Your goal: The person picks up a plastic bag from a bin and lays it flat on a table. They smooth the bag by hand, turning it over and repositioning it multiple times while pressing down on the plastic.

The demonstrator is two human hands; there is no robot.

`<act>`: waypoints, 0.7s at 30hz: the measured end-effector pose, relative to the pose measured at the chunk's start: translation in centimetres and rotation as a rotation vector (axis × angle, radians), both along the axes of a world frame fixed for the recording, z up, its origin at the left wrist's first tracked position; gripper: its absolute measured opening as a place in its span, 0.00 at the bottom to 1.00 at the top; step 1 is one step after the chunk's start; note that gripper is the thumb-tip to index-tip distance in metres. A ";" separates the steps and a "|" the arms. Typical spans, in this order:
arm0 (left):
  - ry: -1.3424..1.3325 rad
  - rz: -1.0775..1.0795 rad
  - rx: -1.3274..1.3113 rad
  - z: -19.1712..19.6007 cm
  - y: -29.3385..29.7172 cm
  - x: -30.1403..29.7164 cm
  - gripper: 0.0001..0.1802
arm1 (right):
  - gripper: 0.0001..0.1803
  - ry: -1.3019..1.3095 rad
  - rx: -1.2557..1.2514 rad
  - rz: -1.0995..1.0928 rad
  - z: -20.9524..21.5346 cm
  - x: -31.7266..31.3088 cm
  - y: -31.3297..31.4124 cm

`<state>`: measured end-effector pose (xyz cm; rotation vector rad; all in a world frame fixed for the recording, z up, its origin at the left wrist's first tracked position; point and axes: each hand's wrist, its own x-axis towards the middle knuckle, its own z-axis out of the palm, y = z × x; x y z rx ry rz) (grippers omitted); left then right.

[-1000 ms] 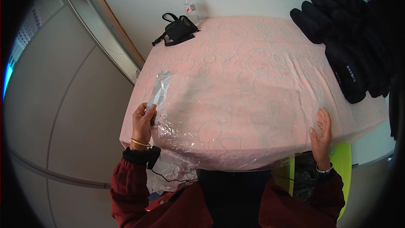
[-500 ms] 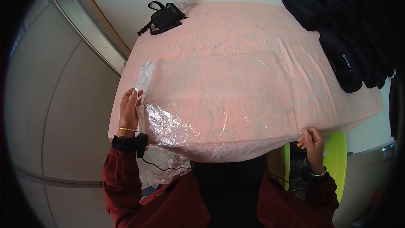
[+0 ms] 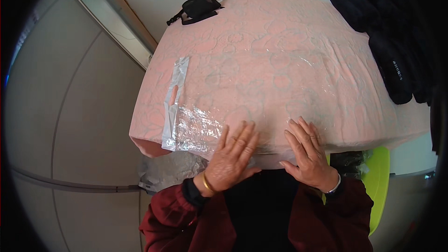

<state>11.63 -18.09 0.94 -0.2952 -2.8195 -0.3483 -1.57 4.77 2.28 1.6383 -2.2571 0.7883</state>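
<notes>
Step in hand: smoothing clear plastic sheet [image 3: 280, 74] over pink patterned cloth [image 3: 242, 32] on surface, frame centre.
Left hand [image 3: 232, 156]: fingers spread, palm flat on sheet at near edge, lower centre.
Right hand [image 3: 305, 151]: same, just beside.
Next move calls for, likely: even outward strokes; loose folded flap at left edge needs flattening.
Count: hands 2; sheet 1; cloth 1; black bag [image 3: 196, 5] 1, top of frame.

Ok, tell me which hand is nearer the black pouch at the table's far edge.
Left. The left hand lies flat on the plastic-wrapped pink bundle's near edge, below the black pouch; the right hand lies flat farther right.
</notes>
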 end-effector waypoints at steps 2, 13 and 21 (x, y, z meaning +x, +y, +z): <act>0.027 -0.029 -0.046 -1.4 2.4 -2.2 0.47 | 0.44 -0.018 0.091 -0.021 -1.0 0.1 -1.6; 0.093 0.217 -0.105 -3.2 -5.8 1.2 0.38 | 0.51 0.008 0.292 -0.124 -2.5 -2.4 -0.6; 0.130 0.417 -0.268 -4.5 -12.8 5.0 0.36 | 0.52 0.019 0.317 -0.162 -2.0 -3.1 1.1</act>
